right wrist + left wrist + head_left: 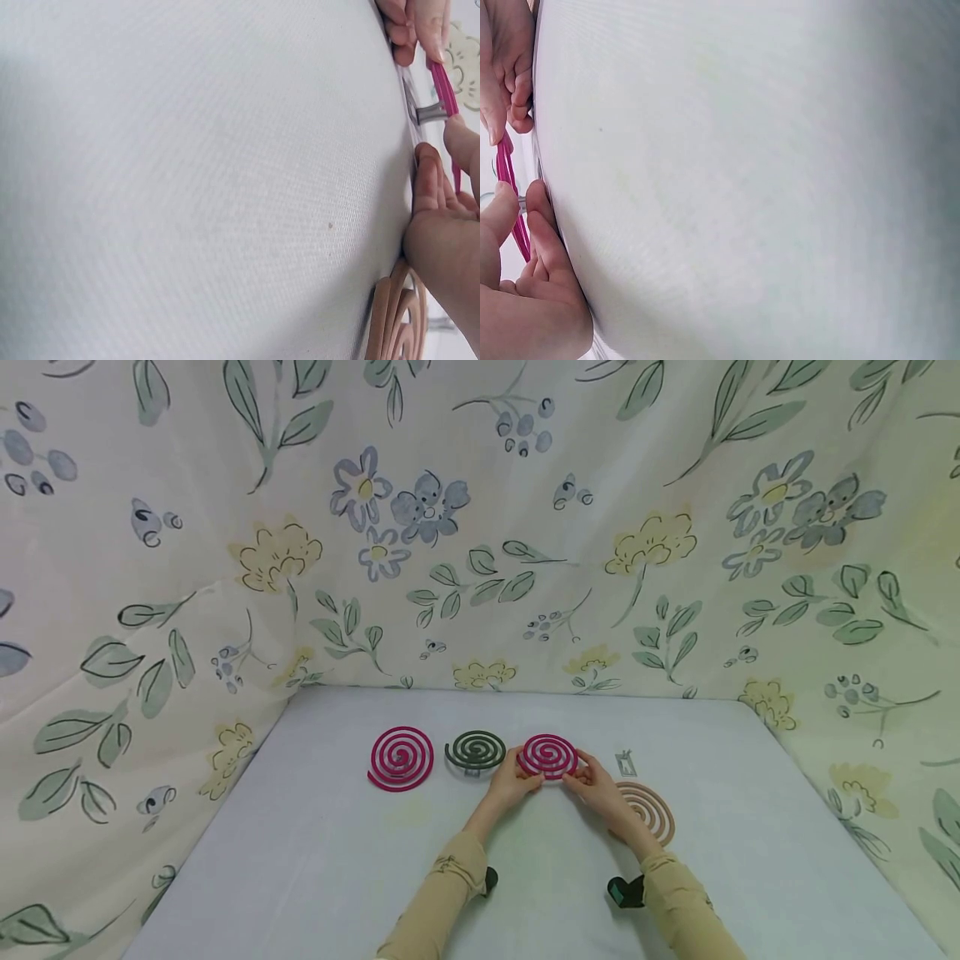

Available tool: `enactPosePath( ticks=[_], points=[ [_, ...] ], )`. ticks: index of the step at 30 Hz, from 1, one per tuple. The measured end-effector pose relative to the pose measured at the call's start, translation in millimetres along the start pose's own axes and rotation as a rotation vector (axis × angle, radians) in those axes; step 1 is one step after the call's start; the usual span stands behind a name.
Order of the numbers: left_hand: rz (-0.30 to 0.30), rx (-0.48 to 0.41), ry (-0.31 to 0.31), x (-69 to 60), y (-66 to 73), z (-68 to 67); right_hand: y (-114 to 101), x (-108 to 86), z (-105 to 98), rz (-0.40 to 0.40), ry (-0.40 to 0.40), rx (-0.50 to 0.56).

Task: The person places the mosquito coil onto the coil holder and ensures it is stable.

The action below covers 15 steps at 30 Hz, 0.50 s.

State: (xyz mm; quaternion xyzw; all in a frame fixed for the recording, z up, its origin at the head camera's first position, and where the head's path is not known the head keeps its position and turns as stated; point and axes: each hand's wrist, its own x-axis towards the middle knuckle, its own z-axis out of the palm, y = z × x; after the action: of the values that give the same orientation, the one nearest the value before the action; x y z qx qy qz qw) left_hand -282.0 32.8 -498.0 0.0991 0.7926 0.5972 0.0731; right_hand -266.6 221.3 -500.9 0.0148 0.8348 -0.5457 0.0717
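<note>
A pink mosquito coil lies level between my two hands, held by its rim. My left hand pinches the left edge with the thumb on top. On the opposite edge, the thumb and fingers of my right hand pinch the coil in the same way. In the right wrist view a small metal stand reaches up from the table to the coil's underside; whether the coil is fixed on it I cannot tell. Both hands' lower fingers are close to the tabletop.
Left of my hands, a dark green coil sits on a metal stand, and beyond it is another pink coil. To the right lie a bare metal stand and a brown coil, partly behind my right forearm. A floral curtain hangs behind the white table.
</note>
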Motion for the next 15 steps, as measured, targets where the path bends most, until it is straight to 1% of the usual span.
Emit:
enactPosePath(
  ticks=[15],
  points=[
    [0.003, -0.008, -0.005, 0.8, -1.6, 0.4, 4.7, 2.5, 1.3, -0.007, 0.013, 0.001]
  ],
)
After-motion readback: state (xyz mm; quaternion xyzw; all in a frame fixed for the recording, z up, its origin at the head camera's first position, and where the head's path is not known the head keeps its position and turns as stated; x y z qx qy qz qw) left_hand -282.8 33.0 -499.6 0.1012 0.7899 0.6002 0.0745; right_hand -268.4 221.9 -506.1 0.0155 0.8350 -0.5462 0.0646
